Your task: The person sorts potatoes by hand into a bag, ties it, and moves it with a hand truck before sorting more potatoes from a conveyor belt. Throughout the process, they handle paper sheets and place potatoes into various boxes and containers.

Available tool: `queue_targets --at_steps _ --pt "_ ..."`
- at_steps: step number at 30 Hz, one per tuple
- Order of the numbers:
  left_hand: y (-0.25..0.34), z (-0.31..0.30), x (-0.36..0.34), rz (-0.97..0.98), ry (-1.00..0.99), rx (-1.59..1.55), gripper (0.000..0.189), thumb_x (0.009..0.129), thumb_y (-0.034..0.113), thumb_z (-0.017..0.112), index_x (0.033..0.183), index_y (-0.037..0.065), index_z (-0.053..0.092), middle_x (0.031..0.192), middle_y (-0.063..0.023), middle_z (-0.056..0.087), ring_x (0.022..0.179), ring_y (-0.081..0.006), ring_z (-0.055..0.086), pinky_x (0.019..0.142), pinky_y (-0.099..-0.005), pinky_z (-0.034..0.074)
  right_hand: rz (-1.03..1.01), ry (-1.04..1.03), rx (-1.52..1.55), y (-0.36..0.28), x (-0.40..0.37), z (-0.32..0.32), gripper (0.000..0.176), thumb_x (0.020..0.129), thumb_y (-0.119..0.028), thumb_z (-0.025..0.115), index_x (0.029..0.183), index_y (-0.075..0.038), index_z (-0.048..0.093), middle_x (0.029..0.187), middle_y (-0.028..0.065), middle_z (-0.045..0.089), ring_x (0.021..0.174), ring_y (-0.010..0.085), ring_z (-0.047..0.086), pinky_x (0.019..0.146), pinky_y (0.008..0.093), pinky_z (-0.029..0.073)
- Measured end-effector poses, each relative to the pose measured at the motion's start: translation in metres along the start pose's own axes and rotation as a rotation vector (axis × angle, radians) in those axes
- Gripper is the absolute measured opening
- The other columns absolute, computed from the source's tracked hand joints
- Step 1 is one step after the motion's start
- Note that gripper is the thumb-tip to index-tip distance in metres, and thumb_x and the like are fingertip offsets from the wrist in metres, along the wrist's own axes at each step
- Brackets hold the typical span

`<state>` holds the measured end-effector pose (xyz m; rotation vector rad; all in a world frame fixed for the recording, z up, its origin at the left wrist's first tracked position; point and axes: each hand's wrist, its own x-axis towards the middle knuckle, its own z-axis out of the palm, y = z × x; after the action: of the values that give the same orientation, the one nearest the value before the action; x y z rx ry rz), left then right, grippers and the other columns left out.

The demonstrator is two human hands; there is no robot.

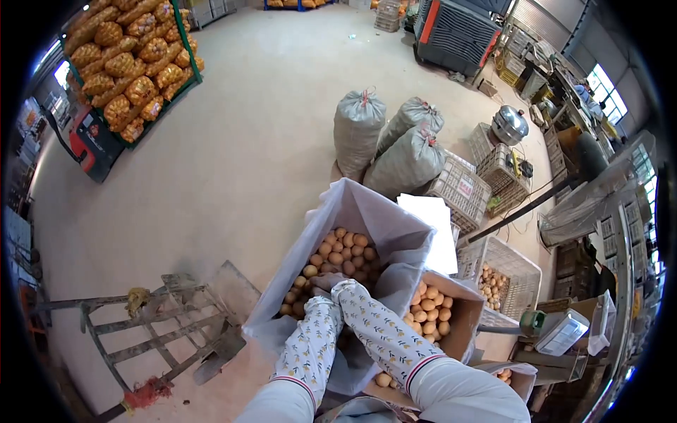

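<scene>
My right hand (326,281) reaches down into a tall box lined with a pale plastic bag (395,225). It is low over a pile of round orange-brown produce (349,247), whose exact kind I cannot make out. My left hand is beside it at the end of the other patterned sleeve (310,338), mostly hidden by the cuffs. The two wrists are close together. The fingers of both hands are too hidden to show what they grip. Right of the lined box, a cardboard box (465,317) holds more of the same round produce (429,310).
Tied sacks (360,130) and plastic crates (458,187) stand beyond the boxes. A white crate (525,275) with small produce is at the right. A metal-framed hand cart (162,331) lies at the left. Farther back are a pallet jack (95,144) and stacked mesh bags (141,63).
</scene>
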<state>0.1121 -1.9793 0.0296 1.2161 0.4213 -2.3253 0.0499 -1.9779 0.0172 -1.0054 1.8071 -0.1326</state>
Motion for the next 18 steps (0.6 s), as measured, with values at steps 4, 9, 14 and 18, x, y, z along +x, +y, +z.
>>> queue_targets --at_steps 4,9,14,18 --pt "-0.027 0.014 -0.072 0.111 -0.204 0.173 0.061 0.092 0.055 0.043 0.139 0.017 0.04 0.139 -0.0115 0.046 0.126 -0.0322 0.044 0.102 -0.0481 0.039 -0.328 0.11 -0.085 -0.015 -0.02 -0.007 0.064 0.09 -0.056 0.052 0.13 -0.008 0.06 0.125 0.0186 0.059 0.121 0.0344 0.053 0.108 0.0435 0.035" --pt "-0.114 0.005 -0.18 0.288 -0.41 0.648 0.05 0.095 0.047 0.043 0.133 0.015 0.047 0.132 -0.0118 0.053 0.119 -0.031 0.051 0.098 -0.0451 0.043 -0.606 0.479 0.423 -0.043 -0.244 -0.047 0.051 0.089 -0.042 0.058 0.126 -0.007 0.062 0.117 0.0191 0.061 0.114 0.0331 0.056 0.103 0.0417 0.039" --pt "-0.311 -0.074 -0.258 0.444 -0.621 1.58 0.04 0.098 0.038 0.043 0.127 0.012 0.053 0.125 -0.012 0.059 0.112 -0.0297 0.057 0.094 -0.0422 0.047 -0.588 1.164 0.592 0.075 -0.51 0.02 0.037 0.088 -0.024 0.066 0.12 -0.006 0.063 0.109 0.0128 0.061 0.106 0.0261 0.055 0.098 0.0363 0.043" --pt "-0.436 -0.126 -0.353 0.295 -0.887 1.952 0.031 0.095 0.034 0.052 0.107 0.006 0.057 0.105 -0.0131 0.063 0.096 -0.0276 0.062 0.083 -0.0416 0.049 -0.233 1.341 1.113 0.232 -0.632 0.111 0.037 0.096 -0.022 0.06 0.124 0.002 0.057 0.124 0.0118 0.059 0.113 0.0247 0.056 0.1 0.036 0.045"
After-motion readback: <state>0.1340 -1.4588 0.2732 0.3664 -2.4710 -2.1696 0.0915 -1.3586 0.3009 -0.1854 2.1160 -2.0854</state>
